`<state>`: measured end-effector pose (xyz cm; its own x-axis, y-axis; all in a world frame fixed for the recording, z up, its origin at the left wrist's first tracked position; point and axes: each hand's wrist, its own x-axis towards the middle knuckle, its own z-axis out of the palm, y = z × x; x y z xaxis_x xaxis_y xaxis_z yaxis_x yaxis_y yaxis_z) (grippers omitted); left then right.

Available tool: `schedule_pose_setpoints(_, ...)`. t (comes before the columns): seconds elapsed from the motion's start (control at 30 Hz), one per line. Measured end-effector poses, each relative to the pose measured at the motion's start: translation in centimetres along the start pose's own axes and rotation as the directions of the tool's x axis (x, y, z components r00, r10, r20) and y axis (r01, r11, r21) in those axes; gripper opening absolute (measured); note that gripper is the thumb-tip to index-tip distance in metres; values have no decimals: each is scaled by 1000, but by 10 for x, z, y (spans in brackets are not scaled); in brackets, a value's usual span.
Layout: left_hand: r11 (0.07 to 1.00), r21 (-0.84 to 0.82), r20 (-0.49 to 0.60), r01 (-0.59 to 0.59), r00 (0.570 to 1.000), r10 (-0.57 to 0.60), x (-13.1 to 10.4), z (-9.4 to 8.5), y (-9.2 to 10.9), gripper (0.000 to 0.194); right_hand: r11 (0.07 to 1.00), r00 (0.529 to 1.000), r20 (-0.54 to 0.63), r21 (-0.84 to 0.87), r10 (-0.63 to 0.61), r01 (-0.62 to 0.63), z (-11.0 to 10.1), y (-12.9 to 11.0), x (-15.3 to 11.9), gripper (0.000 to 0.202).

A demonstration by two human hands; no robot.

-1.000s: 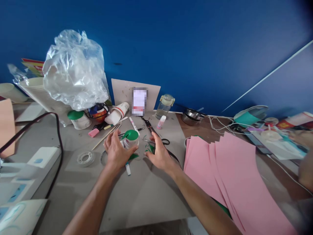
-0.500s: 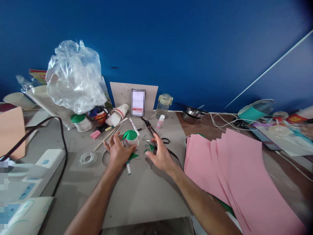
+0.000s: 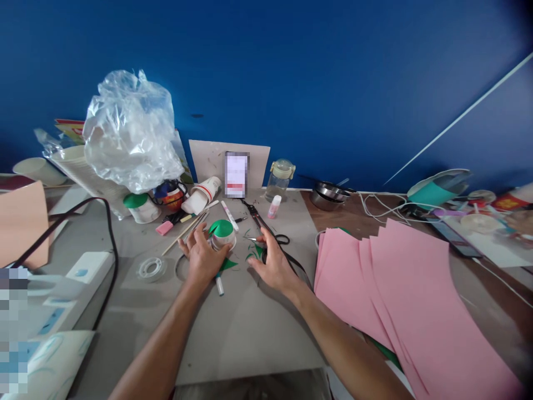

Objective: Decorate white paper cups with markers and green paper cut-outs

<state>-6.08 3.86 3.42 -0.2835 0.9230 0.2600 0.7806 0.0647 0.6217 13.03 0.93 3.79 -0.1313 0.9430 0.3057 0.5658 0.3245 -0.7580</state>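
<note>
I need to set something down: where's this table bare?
Widest: the table between your left forearm and right forearm, below the marker. Another: between the black cord and left forearm, below the tape. Crowded: around your left hand and right hand, with scissors and scraps.

Green-topped white cup, plain pink sheets, red-striped white paper cup, blue wall.

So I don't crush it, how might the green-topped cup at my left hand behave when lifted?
The green-topped cup is small, so probably light. Its squat shape seems likelier to slide than tip. The green cone looks like slit paper, so squeezing may crumple it.
</note>
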Motion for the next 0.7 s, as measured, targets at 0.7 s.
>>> schedule_pose_setpoints(0.7,987,48,-111,155,983,-149,39,-78,-32,84,999,1000,-13,50,-13,13,1,17,2,80)
